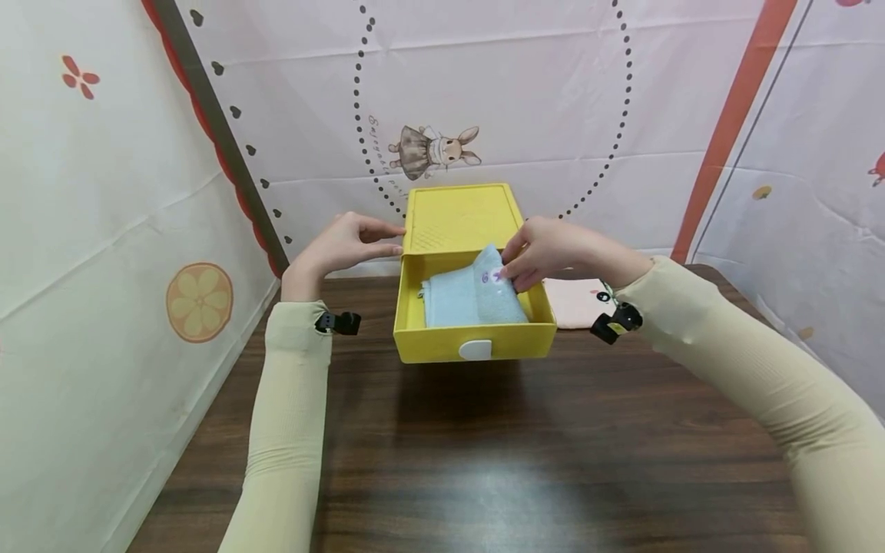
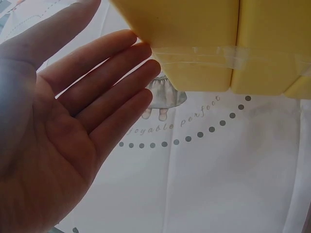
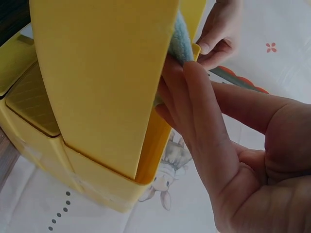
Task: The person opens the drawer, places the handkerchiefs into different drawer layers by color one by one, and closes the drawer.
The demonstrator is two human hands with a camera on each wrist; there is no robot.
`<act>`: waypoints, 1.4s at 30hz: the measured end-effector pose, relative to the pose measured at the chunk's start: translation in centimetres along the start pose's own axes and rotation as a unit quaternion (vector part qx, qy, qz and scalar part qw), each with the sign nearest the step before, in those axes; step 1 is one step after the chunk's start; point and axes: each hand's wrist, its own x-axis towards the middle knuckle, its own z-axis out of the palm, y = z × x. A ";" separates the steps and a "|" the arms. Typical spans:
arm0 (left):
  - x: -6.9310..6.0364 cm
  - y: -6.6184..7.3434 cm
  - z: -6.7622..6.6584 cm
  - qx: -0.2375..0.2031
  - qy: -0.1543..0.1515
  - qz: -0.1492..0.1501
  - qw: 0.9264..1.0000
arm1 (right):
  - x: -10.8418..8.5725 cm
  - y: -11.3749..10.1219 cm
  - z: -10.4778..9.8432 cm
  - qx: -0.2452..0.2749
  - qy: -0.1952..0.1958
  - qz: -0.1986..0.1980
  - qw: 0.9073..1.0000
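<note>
While my left hand (image 1: 340, 244) rests straight-fingered against the yellow plastic drawer unit (image 1: 462, 217), my right hand (image 1: 553, 247) pinches the folded light-blue terry cloth (image 1: 451, 299) inside the open drawer (image 1: 430, 346); I'd keep its raised corner clear of the rim.

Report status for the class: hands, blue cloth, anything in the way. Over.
Left hand at left edge of yellow box. Right hand touching blue cloth, grip unclear. Cloth in open drawer; raised corner might snag.

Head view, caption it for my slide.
Right hand touching a folded, fuzzy light-blue cloth in an open yellow plastic drawer; left hand at its boxy yellow cabinet.
</note>
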 end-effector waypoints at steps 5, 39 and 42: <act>0.1 -0.2 0.2 -0.004 -0.004 -0.002 1.000 | -0.6 0.2 -0.3 0.004 -0.001 -0.002 1.000; 0.0 -0.1 0.1 -0.009 -0.002 0.002 1.000 | -3.1 1.4 -1.6 0.073 0.008 -0.013 0.997; 0.0 -0.1 0.1 -0.009 -0.001 0.003 1.000 | -3.6 1.5 -1.5 0.051 0.020 -0.027 0.998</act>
